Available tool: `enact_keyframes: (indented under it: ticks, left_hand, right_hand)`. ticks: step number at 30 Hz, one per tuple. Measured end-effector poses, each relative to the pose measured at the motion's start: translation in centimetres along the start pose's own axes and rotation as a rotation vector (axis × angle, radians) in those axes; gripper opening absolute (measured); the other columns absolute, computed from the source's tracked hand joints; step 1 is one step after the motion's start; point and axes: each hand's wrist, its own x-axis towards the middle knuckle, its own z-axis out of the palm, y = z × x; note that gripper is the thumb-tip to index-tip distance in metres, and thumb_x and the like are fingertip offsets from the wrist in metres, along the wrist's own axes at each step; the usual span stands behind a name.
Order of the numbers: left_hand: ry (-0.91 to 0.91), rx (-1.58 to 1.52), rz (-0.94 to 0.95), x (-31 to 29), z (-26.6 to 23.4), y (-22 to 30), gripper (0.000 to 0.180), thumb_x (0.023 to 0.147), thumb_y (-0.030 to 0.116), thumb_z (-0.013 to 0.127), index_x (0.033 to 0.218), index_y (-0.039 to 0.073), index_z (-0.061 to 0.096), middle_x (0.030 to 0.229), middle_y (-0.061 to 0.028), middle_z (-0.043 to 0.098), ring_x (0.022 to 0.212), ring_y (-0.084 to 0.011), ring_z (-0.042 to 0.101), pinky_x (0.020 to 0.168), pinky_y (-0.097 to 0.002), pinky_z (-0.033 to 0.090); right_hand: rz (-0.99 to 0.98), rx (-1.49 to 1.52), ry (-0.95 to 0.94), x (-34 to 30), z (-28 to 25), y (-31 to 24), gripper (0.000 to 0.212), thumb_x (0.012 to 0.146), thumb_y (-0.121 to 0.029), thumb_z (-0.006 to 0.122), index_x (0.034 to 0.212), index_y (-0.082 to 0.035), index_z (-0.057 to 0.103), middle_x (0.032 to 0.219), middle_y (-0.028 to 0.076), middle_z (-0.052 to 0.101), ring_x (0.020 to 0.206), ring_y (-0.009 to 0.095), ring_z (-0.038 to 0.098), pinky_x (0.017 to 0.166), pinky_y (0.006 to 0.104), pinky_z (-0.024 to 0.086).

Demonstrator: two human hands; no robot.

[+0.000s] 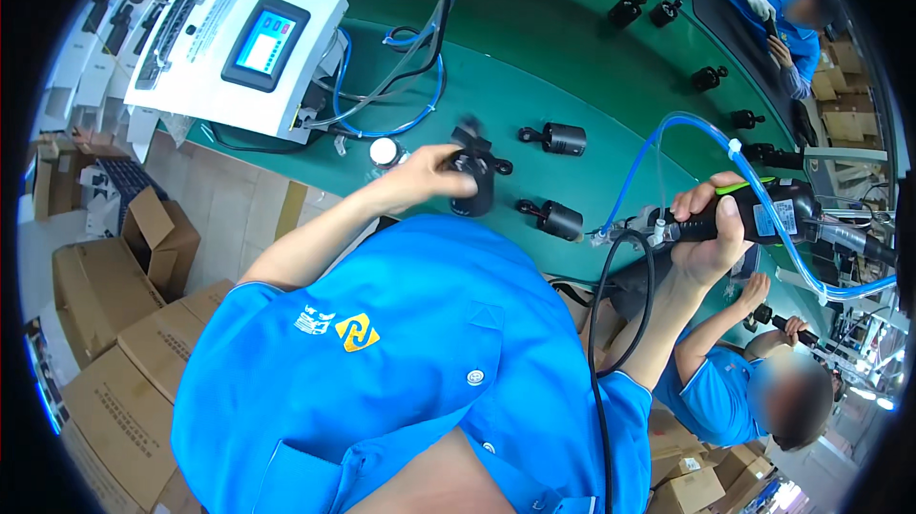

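My left hand (415,180) is closed around a black cylindrical part (474,188), held over the near edge of the green table. A darker, blurred piece shows at the top of this part. On the right, my right hand (711,247) grips a black powered screwdriver (778,216) with a green strip along its body. Its metal tip end points left, with a blue air hose (625,194) joined to it. Two similar black cylinders with small ringed ends, one farther back (563,139) and one nearer (558,220), lie between my hands.
A white machine with a touchscreen (260,44) stands at the back left, hoses beside it. Near my left hand is a white-capped bottle (385,152). More black parts (627,10) line the green surface beyond. Co-workers sit at right; cardboard boxes (105,290) fill the left floor.
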Motion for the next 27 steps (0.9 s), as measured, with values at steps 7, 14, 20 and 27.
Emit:
enact_keyframes:
  ticks: [7,14,20,27]
  left_hand:
    - [-0.13,-0.273,-0.48,-3.7,0.6,2.1,0.038,0.081,0.037,0.054,0.098,0.002,0.053,0.074,-0.0042,0.057,0.053,-0.012,0.053,0.046,-0.027,0.043]
    - [-0.143,0.605,0.449,-1.8,-1.0,1.1,0.031,0.087,0.028,0.046,0.101,0.0,0.052,0.121,-0.0161,0.044,0.114,-0.0235,0.042,0.094,-0.0346,0.033]
    - [-0.662,0.272,0.143,-3.0,-4.2,1.6,0.035,0.085,0.008,0.041,0.12,0.004,0.045,0.131,-0.0117,0.037,0.123,-0.023,0.033,0.1,-0.0331,0.029]
    - [-0.519,0.604,0.151,-3.4,-3.4,2.4,0.069,0.06,0.011,0.07,0.122,0.002,0.04,0.122,-0.0129,0.04,0.12,-0.0249,0.034,0.1,-0.0341,0.027]
  right_hand:
    - [0.032,0.057,-0.031,-0.2,0.4,0.6,0.03,0.073,-0.017,0.056,0.093,0.004,0.05,0.061,0.012,0.049,0.049,0.02,0.049,0.05,0.0316,0.043]
    - [0.022,0.042,-0.036,-0.2,1.3,0.7,0.029,0.073,-0.018,0.055,0.093,0.003,0.049,0.059,0.011,0.047,0.048,0.019,0.047,0.049,0.0316,0.041]
    - [0.025,0.065,-0.072,-0.3,2.2,0.9,0.028,0.074,-0.017,0.053,0.092,0.004,0.049,0.06,0.011,0.047,0.048,0.019,0.047,0.05,0.0316,0.041]
    - [0.018,0.118,-0.076,-0.6,3.1,0.6,0.029,0.074,-0.019,0.051,0.093,0.004,0.049,0.061,0.011,0.047,0.049,0.019,0.047,0.051,0.0318,0.041]
